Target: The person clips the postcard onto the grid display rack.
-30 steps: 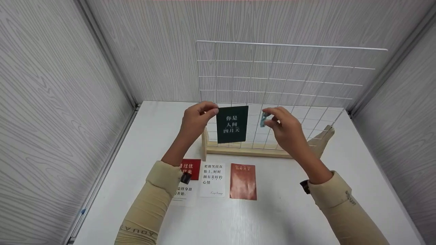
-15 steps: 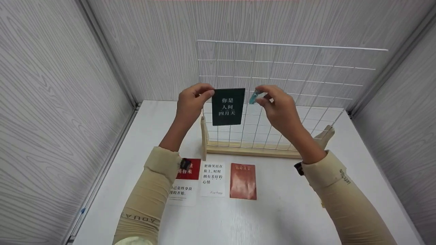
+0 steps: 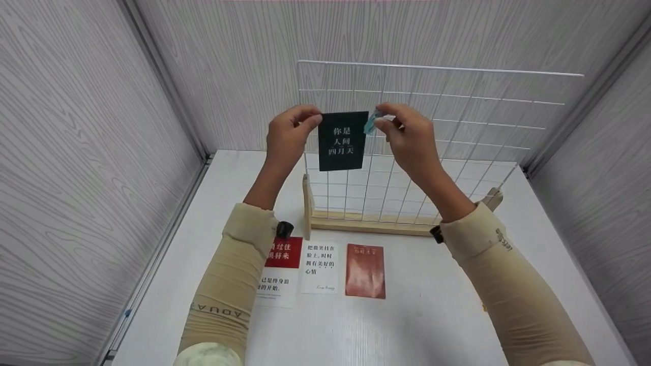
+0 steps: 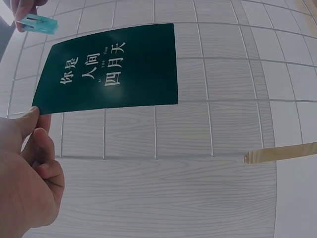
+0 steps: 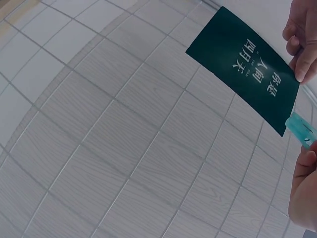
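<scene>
My left hand (image 3: 291, 133) pinches the top left corner of a dark green card (image 3: 342, 157) with white Chinese characters, held upright in front of a white wire grid (image 3: 447, 107). Between thumb and fingers, my right hand (image 3: 413, 133) holds a translucent teal clothespin (image 3: 371, 124) beside the card's top right corner. In the left wrist view the clothespin (image 4: 38, 24) sits a little off the card's (image 4: 114, 69) edge. From the right wrist view, its tip (image 5: 293, 120) is close to the card's (image 5: 242, 69) corner; whether they touch I cannot tell.
The grid stands in a wooden base (image 3: 371, 225) on a white table (image 3: 366, 330). Lying in front of it are a red and white card (image 3: 282, 254), a white card (image 3: 319, 269) with black text and a reddish-brown card (image 3: 365, 272). Wood-grain panels (image 3: 76, 152) enclose the sides and back.
Both hands have risen along the grid, carrying the green card and the clothespin upward. The right hand has moved left, bringing the clothespin close to the card's top right corner.
</scene>
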